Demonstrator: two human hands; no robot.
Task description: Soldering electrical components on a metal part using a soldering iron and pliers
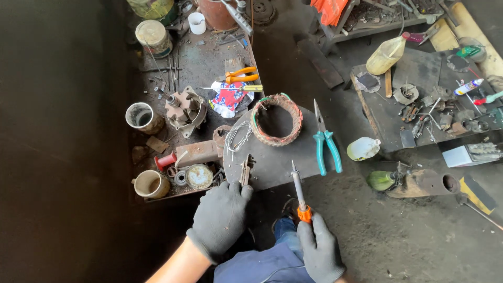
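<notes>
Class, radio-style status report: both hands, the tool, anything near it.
Left hand gloved, resting at round metal plate edge. Right hand grips orange-handled soldering iron, tip over plate. Wound coil ring and teal pliers lie just ahead.

A: The hands, left (220,217) and right (320,250), both wear dark grey gloves. The soldering iron (299,193) has an orange collar on a grey shaft.

B: And the pliers?

A: One pair of pliers (326,144) has teal grips, the other pliers (240,75) orange ones.

B: The winding ring (276,119)?

A: Coppery brown, with green and red wires. The rag (228,98) is patterned red, white and blue. The worktop (283,157) is dull grey.
</notes>
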